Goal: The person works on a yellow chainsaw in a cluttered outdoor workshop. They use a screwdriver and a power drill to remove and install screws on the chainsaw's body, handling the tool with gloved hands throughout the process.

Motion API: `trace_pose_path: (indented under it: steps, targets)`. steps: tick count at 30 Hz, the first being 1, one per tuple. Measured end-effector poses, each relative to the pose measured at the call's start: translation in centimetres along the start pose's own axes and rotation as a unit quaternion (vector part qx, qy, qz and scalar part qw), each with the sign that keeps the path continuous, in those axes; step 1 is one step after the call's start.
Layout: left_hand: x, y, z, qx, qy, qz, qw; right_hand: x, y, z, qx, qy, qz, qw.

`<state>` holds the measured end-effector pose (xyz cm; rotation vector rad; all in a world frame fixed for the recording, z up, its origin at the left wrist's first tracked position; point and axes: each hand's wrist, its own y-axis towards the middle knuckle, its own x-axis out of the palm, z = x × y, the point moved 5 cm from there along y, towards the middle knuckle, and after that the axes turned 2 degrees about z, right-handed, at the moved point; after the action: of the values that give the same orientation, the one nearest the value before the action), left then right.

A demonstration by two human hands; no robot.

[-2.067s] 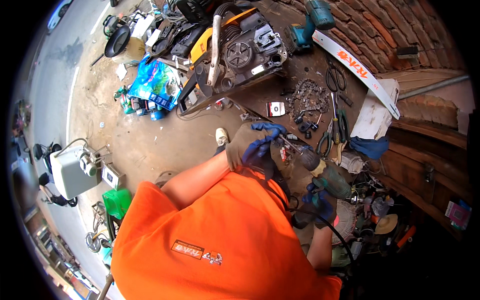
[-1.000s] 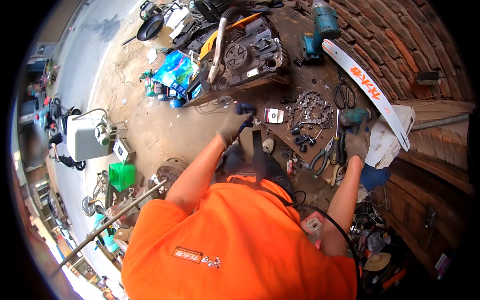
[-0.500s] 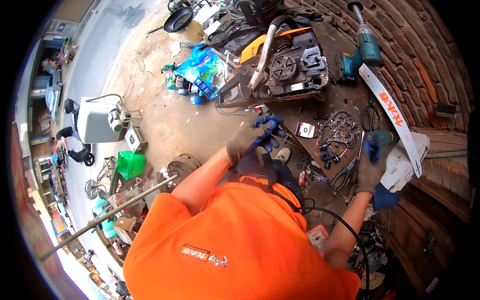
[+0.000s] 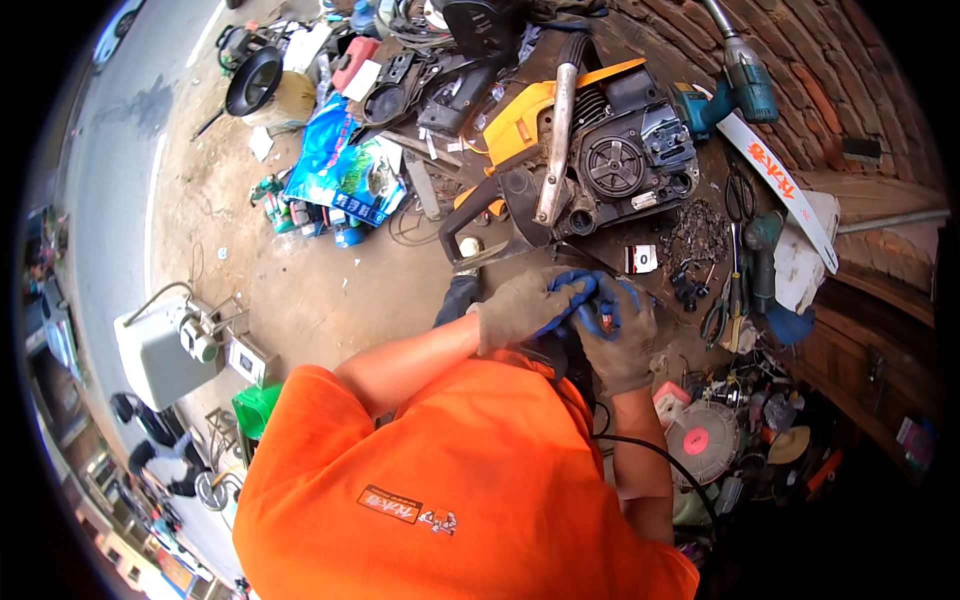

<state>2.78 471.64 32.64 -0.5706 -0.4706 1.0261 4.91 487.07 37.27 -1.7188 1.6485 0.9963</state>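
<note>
My left hand, in a grey glove with blue fingertips, is closed and meets my right hand, also gloved and closed, above my lap. A small reddish piece shows between my right fingers, too small to name. Just beyond lie a small white-and-black packet, a loose saw chain and small black fittings. The partly stripped orange-and-black chainsaw body rests above them on the dark bench. A green power drill lies beside pliers at the right.
A white guide bar lies near a teal cordless tool by the brick wall. On the left are a blue bag, a pan, a white machine and a road. Jumbled parts fill the lower right.
The drill has left my hands and lies at the bench's right. My right hand has come back leftward from it and joined my left hand. The view has shifted.
</note>
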Motion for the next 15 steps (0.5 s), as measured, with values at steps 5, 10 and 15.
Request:
trace_pose_path:
  steps: [5, 10, 15]
  targets:
    - [-7.2, 0.3, 1.7, 0.038, -0.097, 0.030, 0.994, 0.3, 1.7, -1.0, 0.110, 0.013, 0.092, 0.990]
    - [-11.7, 2.0, 3.0, 0.290, 0.080, 0.235, 0.924, 2.1, 3.7, -3.8, 0.092, -0.158, 0.082, 0.980]
    - [-11.5, 1.7, 4.9, 0.426, 0.239, 0.276, 0.828, 3.2, 5.8, -4.8, 0.115, -0.251, 0.023, 0.961]
